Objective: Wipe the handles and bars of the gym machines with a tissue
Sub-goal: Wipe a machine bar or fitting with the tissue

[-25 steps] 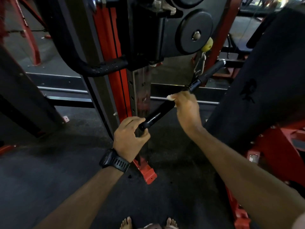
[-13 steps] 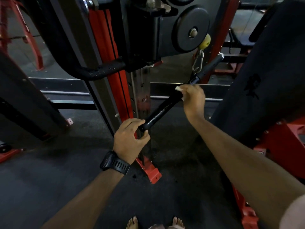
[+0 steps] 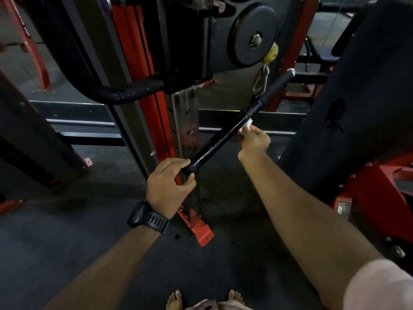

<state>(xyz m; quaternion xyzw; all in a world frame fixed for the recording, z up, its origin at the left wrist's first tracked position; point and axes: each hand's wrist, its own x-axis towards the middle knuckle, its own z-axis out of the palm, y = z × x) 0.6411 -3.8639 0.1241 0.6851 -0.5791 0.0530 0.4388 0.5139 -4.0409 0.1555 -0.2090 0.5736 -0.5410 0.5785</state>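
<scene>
The right hand (image 3: 254, 140) hides most of the tissue (image 3: 246, 124), and the left hand (image 3: 167, 186) covers the bar (image 3: 214, 147) at its near end.

A dark, speckled rubber floor (image 3: 67, 242) lies under everything, dimly lit. At centre a red upright post (image 3: 123, 41) rises beside a steel strip (image 3: 187, 126) stamped with numbers, and a red foot bracket (image 3: 202, 231) sits on the floor below them. A large black pad (image 3: 368, 97) leans at right above a red frame (image 3: 380, 198). Another red frame (image 3: 24, 30) stands far left.
</scene>
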